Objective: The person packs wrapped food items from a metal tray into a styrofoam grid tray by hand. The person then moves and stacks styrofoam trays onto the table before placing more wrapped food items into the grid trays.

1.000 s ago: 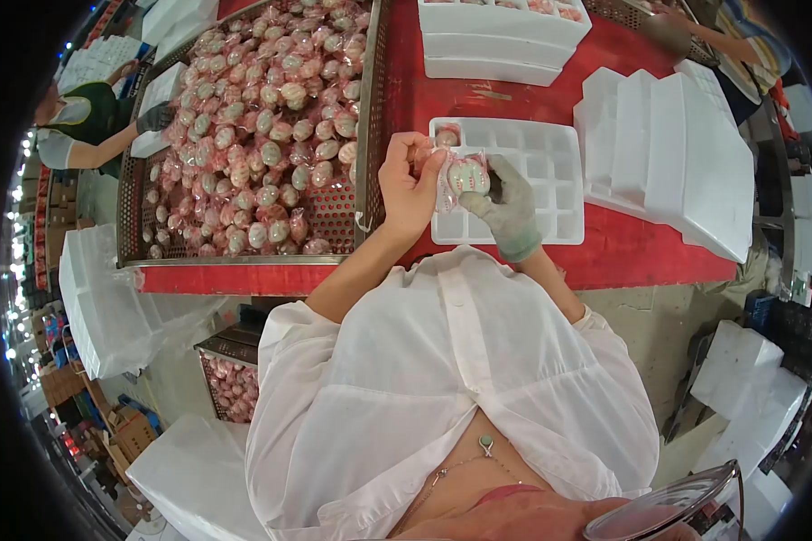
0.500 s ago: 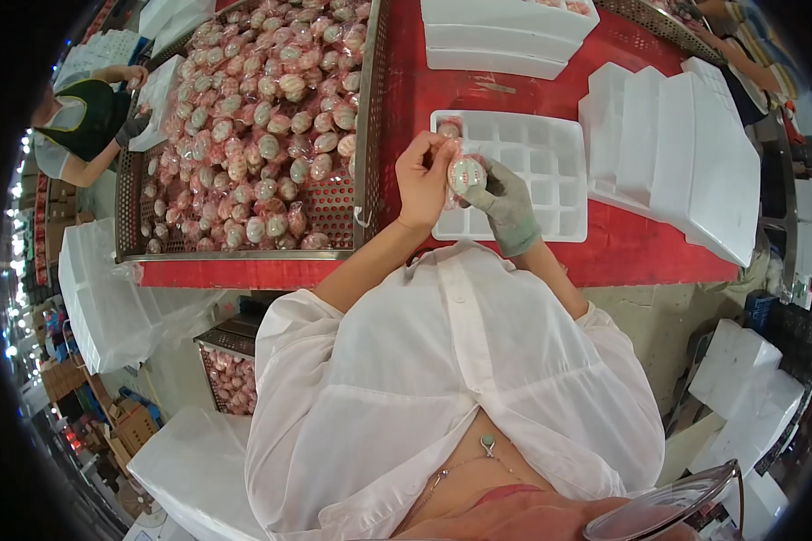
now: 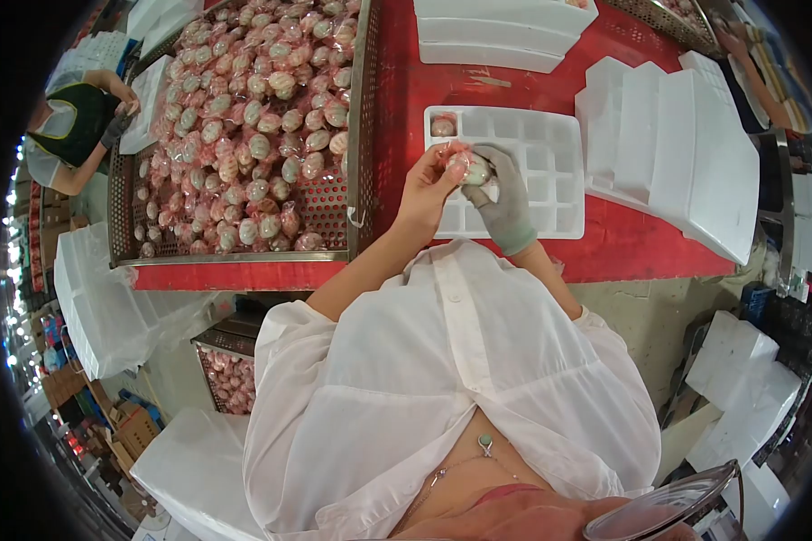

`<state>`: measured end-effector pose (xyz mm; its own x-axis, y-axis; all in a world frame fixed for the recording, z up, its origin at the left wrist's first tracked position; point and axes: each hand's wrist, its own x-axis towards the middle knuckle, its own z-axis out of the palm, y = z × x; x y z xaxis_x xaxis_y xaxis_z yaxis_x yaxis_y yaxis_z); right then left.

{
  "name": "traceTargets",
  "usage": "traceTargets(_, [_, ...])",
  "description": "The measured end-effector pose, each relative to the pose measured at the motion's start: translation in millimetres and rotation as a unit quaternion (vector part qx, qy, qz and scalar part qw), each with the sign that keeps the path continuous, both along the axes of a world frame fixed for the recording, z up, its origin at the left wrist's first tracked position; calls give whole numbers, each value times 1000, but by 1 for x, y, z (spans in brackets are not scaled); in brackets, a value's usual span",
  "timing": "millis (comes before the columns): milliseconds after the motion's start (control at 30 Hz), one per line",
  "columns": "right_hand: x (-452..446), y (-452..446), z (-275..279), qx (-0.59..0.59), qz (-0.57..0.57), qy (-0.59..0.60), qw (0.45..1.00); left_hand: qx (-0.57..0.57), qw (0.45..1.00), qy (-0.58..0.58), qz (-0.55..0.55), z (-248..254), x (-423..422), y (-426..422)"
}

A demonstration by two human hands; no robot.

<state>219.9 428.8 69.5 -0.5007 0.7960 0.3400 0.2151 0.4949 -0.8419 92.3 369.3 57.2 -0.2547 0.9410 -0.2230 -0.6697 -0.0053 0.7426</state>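
Between my two hands, over the white foam tray (image 3: 558, 216), is a plastic-wrapped egg (image 3: 471, 169) with a pale shell and pink print on the film. My bare left hand (image 3: 427, 191) pinches it and its wrapper from the left. On the other side, my right hand (image 3: 507, 203), in a grey-green glove, curls its fingers round the egg. The tray is divided into square cells, and another wrapped egg (image 3: 443, 125) lies in its far left corner cell. My hands hide part of the near left cells.
To the left, a perforated metal bin (image 3: 363, 135) holds a heap of wrapped eggs (image 3: 253, 135). Stacked foam trays stand at the right (image 3: 708, 162) and far side (image 3: 496, 41) of the red table (image 3: 645, 257). A co-worker (image 3: 77, 135) is at far left; another person's arm (image 3: 758, 77) shows at upper right.
The egg has turned in my hands, and my gloved fingers now reach over its top. My hands have shifted slightly, uncovering the egg in the tray's corner cell.
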Motion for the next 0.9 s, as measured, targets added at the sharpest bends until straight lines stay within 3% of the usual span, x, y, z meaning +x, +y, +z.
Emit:
traceTargets(33, [2, -1, -12, -122, 16, 77, 989, 0, 1000, -3, 1, -2, 1, 0])
traceTargets(67, [3, 0, -17, -122, 17, 73, 990, -7, 999, -38, 15, -4, 3, 1])
traceTargets(133, [4, 0, -26, -312, 26, 137, 940, -14, 997, -75, 28, -12, 5, 2])
traceTargets(367, [-1, -11, -41, -333, -38, 130, 933, -58, 994, -77, 46, -24, 5, 7])
traceTargets(433, [2, -6, -38, -188, -22, 70, 979, -76, 990, -112, 48, -22, 4, 10])
traceTargets(533, [-3, 3, -35, -114, -61, 26, 991, -99, 983, -144, 49, -27, 6, 19])
traceTargets(600, [-6, 11, -28, -114, -75, 3, 991, -132, 989, -31, 52, -33, 8, 26])
traceTargets(633, [-8, 14, -27, -115, -89, -19, 989, -132, 989, -34, 54, -36, 8, 30])
traceTargets(700, [-8, 24, -31, -114, -96, -45, 988, -84, 993, 74, 32, -46, 7, 39])
traceTargets(733, [-8, 31, -33, -112, -105, -68, 986, -83, 993, 72, 33, -57, 7, 45])
traceTargets(800, [-11, 50, -37, -86, -113, -81, 986, -30, 908, 401, 118, -77, 6, 58])
traceTargets(833, [-10, 64, -42, -72, -92, -111, 987, -30, 908, 400, 119, -82, 3, 63])
traceTargets(900, [-16, 88, -60, -47, -86, -149, 984, -107, 868, 484, 6, -79, -6, 73])
